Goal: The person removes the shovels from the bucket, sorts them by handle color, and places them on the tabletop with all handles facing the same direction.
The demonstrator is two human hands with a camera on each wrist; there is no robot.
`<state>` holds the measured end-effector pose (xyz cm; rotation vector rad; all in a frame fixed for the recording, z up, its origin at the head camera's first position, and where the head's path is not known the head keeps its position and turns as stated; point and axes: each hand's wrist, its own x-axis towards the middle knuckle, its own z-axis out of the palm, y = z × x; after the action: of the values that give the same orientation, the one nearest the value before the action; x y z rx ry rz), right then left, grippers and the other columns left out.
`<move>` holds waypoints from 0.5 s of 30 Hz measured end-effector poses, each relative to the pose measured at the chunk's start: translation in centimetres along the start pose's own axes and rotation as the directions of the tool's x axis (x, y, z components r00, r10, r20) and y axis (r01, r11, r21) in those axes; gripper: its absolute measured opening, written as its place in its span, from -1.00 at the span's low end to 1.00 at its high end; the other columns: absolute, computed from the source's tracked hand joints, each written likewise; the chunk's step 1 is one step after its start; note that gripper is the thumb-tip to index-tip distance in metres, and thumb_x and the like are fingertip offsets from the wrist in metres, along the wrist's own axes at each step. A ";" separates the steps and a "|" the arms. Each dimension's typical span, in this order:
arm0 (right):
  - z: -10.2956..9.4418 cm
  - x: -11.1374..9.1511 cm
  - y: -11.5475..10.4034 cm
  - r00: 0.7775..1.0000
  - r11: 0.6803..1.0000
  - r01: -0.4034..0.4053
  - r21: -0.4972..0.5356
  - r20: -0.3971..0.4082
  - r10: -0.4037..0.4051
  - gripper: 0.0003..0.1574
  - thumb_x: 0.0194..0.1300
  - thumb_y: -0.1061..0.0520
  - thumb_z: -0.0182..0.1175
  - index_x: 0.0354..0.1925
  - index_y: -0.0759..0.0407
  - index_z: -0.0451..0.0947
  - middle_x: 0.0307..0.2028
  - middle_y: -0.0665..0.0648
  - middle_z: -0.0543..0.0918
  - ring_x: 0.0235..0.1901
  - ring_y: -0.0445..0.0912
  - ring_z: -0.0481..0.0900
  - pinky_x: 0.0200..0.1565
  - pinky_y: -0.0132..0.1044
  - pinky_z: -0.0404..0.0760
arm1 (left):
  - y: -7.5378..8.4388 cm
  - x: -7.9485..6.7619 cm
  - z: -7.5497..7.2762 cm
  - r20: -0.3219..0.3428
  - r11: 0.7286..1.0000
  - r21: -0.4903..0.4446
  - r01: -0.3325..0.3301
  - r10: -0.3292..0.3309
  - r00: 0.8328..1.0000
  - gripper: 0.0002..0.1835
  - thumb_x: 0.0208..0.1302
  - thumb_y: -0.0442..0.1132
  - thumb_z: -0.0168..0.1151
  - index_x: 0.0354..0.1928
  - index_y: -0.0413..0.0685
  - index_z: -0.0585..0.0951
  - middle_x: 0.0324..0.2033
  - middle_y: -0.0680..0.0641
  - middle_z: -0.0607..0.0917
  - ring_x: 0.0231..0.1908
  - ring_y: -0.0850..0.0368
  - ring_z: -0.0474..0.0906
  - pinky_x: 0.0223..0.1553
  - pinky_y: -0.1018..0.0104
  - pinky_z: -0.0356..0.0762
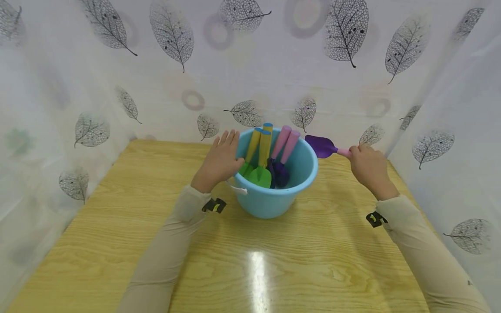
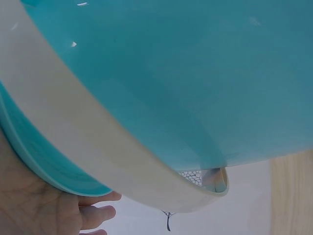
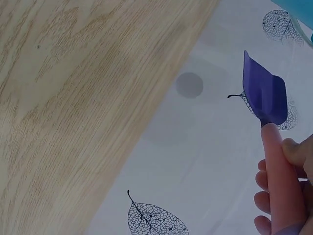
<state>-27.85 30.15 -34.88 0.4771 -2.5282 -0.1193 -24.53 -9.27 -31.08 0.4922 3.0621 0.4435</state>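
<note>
A light blue bucket (image 1: pixel 266 205) is on the wooden table, with several toy shovels in it. Some have yellow handles (image 1: pixel 253 145) with blue ends and green blades (image 1: pixel 260 176); two others have pink handles (image 1: pixel 290 147) and dark purple blades. At the bucket's left rim my left hand (image 1: pixel 221 160) rests with its fingers straight, and its palm lies against the rim in the left wrist view. My right hand (image 1: pixel 368 167) grips the pink handle of another shovel (image 3: pixel 266 90), whose purple blade points left, close to the bucket's right rim.
The bucket's white carrying handle (image 2: pixel 93 117) hangs down its near left side. Behind and beside the wooden table (image 1: pixel 129 226) hangs a pale leaf-print curtain (image 1: pixel 156 100). The table's far edge runs just behind the bucket.
</note>
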 end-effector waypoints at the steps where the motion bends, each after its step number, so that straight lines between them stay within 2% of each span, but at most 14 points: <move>1: 0.0 0.0 0.0 1.000 1.000 -0.002 0.000 0.029 0.002 -0.64 0.35 0.13 0.05 -0.39 0.45 0.49 -0.59 0.34 0.49 -0.68 0.15 0.39 -0.72 -0.02 0.34 | 0.0 0.0 0.0 0.000 1.000 0.000 -0.001 0.001 1.000 -0.22 0.37 -0.07 -0.14 0.46 -0.25 -0.19 0.48 -0.22 -0.15 0.48 -0.14 -0.31 0.48 -0.02 -0.31; 4: -0.3 0.0 0.2 0.988 0.999 -0.032 0.022 0.152 0.028 -0.69 0.38 0.17 -0.02 -0.34 0.43 0.46 -0.54 0.34 0.51 -0.66 0.15 0.43 -0.71 -0.03 0.35 | -0.1 0.1 0.1 -0.001 1.000 0.000 -0.004 0.004 1.000 -0.22 0.37 -0.07 -0.14 0.46 -0.25 -0.19 0.48 -0.22 -0.15 0.48 -0.15 -0.30 0.48 -0.02 -0.31; 8: -0.7 -0.1 0.2 0.959 0.996 -0.073 0.043 0.279 0.058 -0.72 0.38 0.24 -0.16 -0.35 0.39 0.43 -0.54 0.33 0.52 -0.68 0.10 0.43 -0.76 -0.13 0.29 | -0.1 0.1 0.1 0.001 1.000 0.000 -0.005 0.005 1.000 -0.22 0.37 -0.07 -0.15 0.46 -0.25 -0.20 0.48 -0.22 -0.15 0.48 -0.14 -0.31 0.48 -0.02 -0.31; 12: -0.9 -0.2 0.3 0.945 0.996 -0.077 0.052 0.322 0.056 -0.67 0.41 0.20 -0.20 -0.37 0.38 0.41 -0.59 0.31 0.50 -0.71 0.06 0.40 -0.76 -0.15 0.27 | -0.2 0.1 0.1 0.001 1.000 -0.002 -0.003 0.003 1.000 -0.22 0.37 -0.07 -0.14 0.46 -0.24 -0.20 0.48 -0.21 -0.16 0.48 -0.13 -0.32 0.48 -0.02 -0.31; 15: -1.1 -0.2 0.4 0.942 0.995 -0.077 0.064 0.332 0.051 -0.66 0.40 0.10 -0.06 -0.33 0.39 0.40 -0.60 0.29 0.48 -0.70 0.06 0.40 -0.73 -0.12 0.31 | -0.2 0.2 0.1 -0.004 1.000 -0.006 -0.005 0.005 1.000 -0.22 0.37 -0.07 -0.13 0.46 -0.24 -0.19 0.48 -0.21 -0.15 0.48 -0.13 -0.31 0.48 -0.01 -0.32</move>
<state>-27.18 30.61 -33.98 0.4338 -2.8841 -0.0841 -24.73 -9.35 -31.23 0.4992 3.0637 0.4540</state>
